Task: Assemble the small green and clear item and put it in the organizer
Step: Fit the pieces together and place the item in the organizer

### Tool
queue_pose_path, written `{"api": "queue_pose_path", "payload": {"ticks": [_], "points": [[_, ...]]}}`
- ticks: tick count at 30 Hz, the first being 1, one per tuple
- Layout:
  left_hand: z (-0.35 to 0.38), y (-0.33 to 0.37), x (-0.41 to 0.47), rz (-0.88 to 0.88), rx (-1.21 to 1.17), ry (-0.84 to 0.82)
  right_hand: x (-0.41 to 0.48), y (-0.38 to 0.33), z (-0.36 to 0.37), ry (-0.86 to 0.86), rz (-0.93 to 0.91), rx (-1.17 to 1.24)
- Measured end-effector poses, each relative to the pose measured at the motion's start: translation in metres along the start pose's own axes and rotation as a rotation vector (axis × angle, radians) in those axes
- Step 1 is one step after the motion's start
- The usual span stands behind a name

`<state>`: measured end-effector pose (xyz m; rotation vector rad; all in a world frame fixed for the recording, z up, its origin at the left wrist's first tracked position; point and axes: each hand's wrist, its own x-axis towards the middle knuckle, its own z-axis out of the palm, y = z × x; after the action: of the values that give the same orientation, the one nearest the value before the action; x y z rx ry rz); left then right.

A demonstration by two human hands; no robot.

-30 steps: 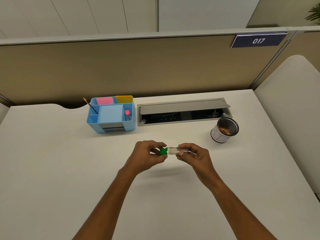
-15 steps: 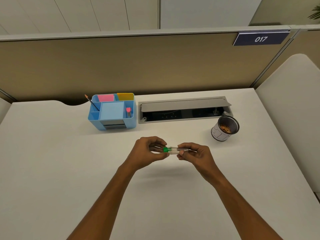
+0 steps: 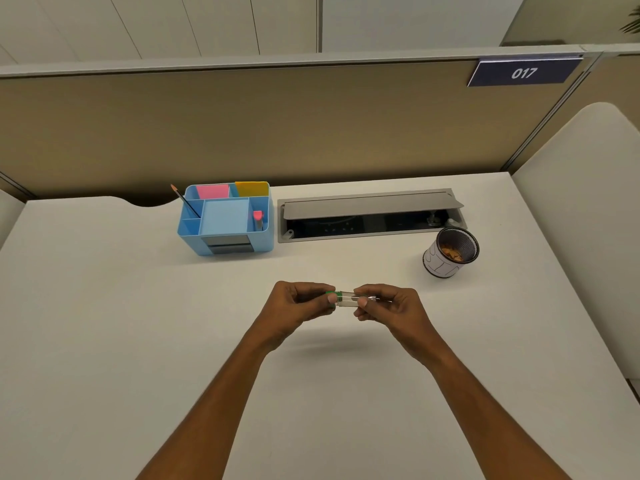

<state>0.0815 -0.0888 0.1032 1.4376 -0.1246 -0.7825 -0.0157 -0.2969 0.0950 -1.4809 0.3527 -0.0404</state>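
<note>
Both hands meet above the white worktop [image 3: 104, 323], in front of the blue organizer [image 3: 227, 221] and well apart from it. The left hand [image 3: 294, 311] pinches the green cap [image 3: 333, 295] between thumb and fingertips. The right hand [image 3: 391, 308] grips the clear tube [image 3: 346, 299], which lies level between the two hands. Cap and tube touch end to end; whether the cap is fully seated is too small to tell.

The organizer stands against the partition with a pencil [image 3: 185, 200] leaning out of its left corner, pink notes [image 3: 212, 191] and yellow notes [image 3: 252, 188] at its back, and a small red-topped item [image 3: 258, 218] in its right compartment. Just right of the organizer lies an open cable tray [image 3: 367, 216]. Farther right of the organizer stands a mesh cup [image 3: 450, 252]. Bare worktop lies between the hands and the organizer.
</note>
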Motion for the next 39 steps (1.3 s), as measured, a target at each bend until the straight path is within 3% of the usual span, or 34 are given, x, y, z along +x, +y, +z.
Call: {"api": "queue_pose_path", "payload": {"ticks": [11,19,27,35,39], "points": [[0.003,-0.001,-0.001,-0.114,-0.072,0.003,-0.004,-0.006,0.002,-0.072,-0.087,-0.163],[0.004,-0.002,-0.004,-0.026,-0.087,-0.011,-0.006,-0.006,0.007,-0.021,-0.036,0.003],[0.003,-0.006,-0.005,0.076,0.069,-0.031,-0.013,-0.002,0.007,-0.010,0.051,0.102],[0.004,-0.006,-0.005,0.034,-0.192,0.025,-0.005,-0.007,0.011,-0.001,0.037,0.165],[0.001,-0.006,-0.007,0.041,-0.193,0.013,-0.004,-0.007,0.013,0.005,0.031,0.157]]}}
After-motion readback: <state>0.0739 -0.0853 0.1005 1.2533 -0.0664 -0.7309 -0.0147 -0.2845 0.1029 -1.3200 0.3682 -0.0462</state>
